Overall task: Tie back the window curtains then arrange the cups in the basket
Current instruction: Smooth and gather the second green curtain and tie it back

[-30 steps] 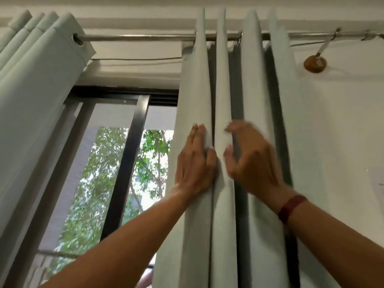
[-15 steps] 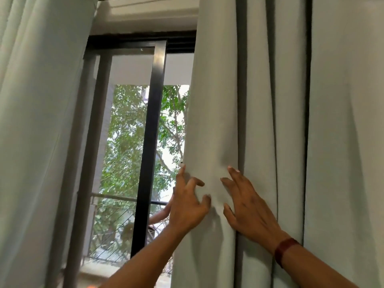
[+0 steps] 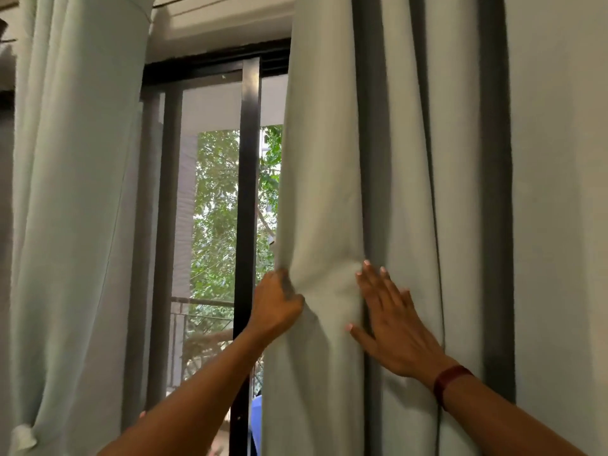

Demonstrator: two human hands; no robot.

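Note:
The pale green right curtain (image 3: pixel 411 159) hangs in deep folds over the right half of the window. My left hand (image 3: pixel 276 304) grips its left edge, fingers curled round behind the cloth, bunching the fabric there. My right hand (image 3: pixel 391 317) lies flat on the folds just to the right, fingers straight and spread. A dark red band circles that wrist. The left curtain (image 3: pixel 75 192) hangs gathered at the far left, with a pale tie (image 3: pixel 24 437) low on it. No cups or basket are in view.
Between the curtains stands a window with a black frame (image 3: pixel 248 192), trees and a balcony railing (image 3: pixel 200 302) behind the glass. A plain wall (image 3: pixel 566 192) fills the right edge. Something blue (image 3: pixel 256 419) shows low behind the right curtain.
The view dropped from the curtain rod to mid-curtain. Both hands slid down the folds. My left hand went from lying on the cloth to gripping its edge; my right hand flattened.

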